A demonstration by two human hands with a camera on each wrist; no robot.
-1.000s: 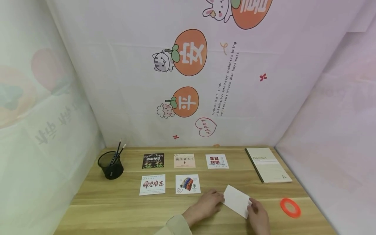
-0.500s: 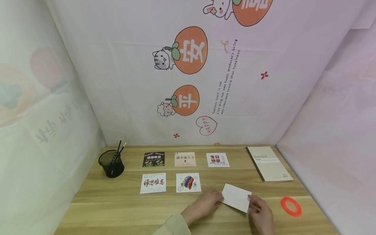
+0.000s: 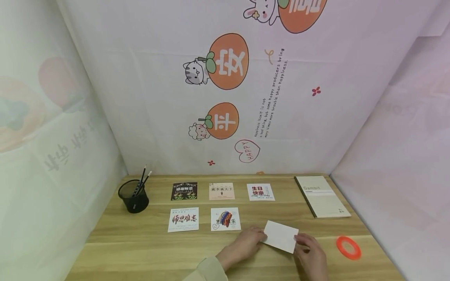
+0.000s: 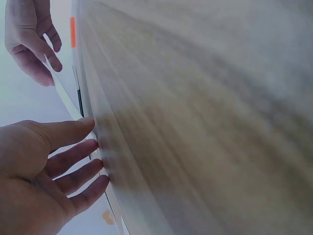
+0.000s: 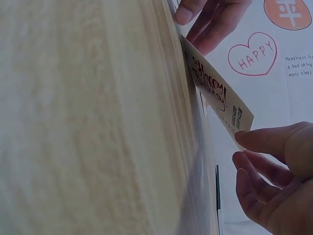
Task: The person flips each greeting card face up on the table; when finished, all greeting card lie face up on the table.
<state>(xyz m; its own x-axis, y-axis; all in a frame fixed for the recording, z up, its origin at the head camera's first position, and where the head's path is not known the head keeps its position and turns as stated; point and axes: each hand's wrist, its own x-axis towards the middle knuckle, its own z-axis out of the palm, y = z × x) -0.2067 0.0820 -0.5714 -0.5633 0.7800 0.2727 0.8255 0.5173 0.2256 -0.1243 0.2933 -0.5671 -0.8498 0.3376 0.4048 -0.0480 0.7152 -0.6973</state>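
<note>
A small greeting card (image 3: 281, 236) is tilted above the wooden table, its plain white side up. Red "Happy Birthday" lettering marks the card's underside (image 5: 215, 85) in the right wrist view. My right hand (image 3: 311, 255) pinches the card's right edge between thumb and fingers, holding that end raised. At its left edge, my left hand (image 3: 246, 242) touches the low end with fairly straight fingers, near the tabletop. Whether the left thumb presses on the card is hard to see. In the left wrist view, the left hand (image 4: 54, 171) lies beside the card's thin edge (image 4: 66, 95).
Several printed cards, among them a birthday card (image 3: 225, 219) and a red-lettered card (image 3: 183, 219), lie in two rows. A mesh pen cup (image 3: 134, 201) with pencils stands at left. A notebook (image 3: 323, 197) and an orange-red tape ring (image 3: 349, 248) lie at right.
The card has turned slightly counterclockwise and shifted a little left, its right end now raised. My right hand has moved with it; the left hand has hardly moved.
</note>
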